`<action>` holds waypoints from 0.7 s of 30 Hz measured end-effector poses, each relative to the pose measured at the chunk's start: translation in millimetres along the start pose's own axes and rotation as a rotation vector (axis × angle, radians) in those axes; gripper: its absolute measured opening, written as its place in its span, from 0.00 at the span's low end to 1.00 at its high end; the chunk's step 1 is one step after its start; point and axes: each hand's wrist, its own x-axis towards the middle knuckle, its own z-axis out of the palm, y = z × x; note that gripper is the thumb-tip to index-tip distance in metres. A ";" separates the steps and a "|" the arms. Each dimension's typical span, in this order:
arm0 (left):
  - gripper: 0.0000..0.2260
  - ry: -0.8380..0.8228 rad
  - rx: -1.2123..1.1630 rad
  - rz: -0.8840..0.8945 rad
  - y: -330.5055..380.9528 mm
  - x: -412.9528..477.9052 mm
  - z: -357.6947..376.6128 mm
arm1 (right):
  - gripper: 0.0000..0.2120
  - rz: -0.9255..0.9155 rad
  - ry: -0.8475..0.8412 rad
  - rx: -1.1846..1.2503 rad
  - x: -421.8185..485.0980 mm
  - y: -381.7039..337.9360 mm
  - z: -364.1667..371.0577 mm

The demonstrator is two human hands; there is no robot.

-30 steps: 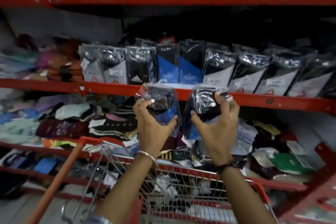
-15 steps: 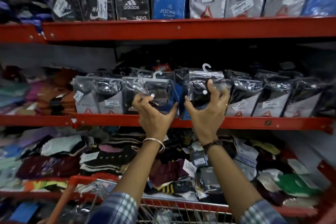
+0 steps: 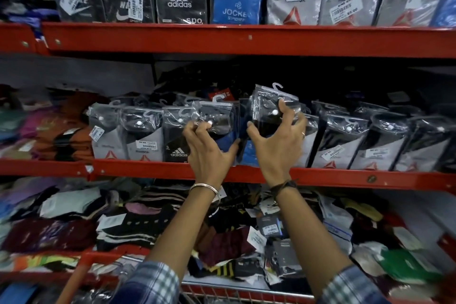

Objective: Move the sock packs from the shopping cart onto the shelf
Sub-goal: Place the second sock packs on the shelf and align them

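Up at the middle shelf [image 3: 246,175], both hands press glossy, crinkled plastic sock packs into the standing row. The left hand [image 3: 207,150] grips the left sock pack [image 3: 217,116], fingers [image 3: 197,131] curled over its dark front and thumb on the blue card edge; its base sits at the shelf lip beside an Adidas pack [image 3: 176,136]. The right hand [image 3: 276,140] clasps the right sock pack [image 3: 269,108], a flat pouch with a white hook and a white snap, held slightly higher and tilted. Compared with half a second ago, both packs have moved deeper into the row and the hands sit lower against the red metal edge. A steel bangle [image 3: 204,189] circles the left wrist, a dark band [image 3: 283,185] the right, with checked sleeves below. Above, the upper shelf [image 3: 246,39] carries tall boxed packs; below, loose socks [image 3: 123,224] lie heaped, and the wire rim of the shopping cart [image 3: 234,290] shows at the bottom.
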 end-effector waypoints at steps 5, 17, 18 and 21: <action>0.31 -0.012 0.034 0.053 -3.7 0.6 4.2 | 0.31 -0.029 -0.028 0.080 -15.3 17.0 17.3; 0.26 -0.214 0.155 0.131 -36.4 -15.5 19.2 | 0.30 -0.153 -0.214 -0.210 -33.6 52.9 34.2; 0.28 -0.220 0.216 0.162 -40.0 -16.7 20.6 | 0.30 -0.176 -0.226 -0.269 -33.0 55.0 35.4; 0.30 -0.179 0.363 0.284 -48.3 -21.0 20.4 | 0.33 -0.260 -0.264 -0.369 -38.3 63.4 36.7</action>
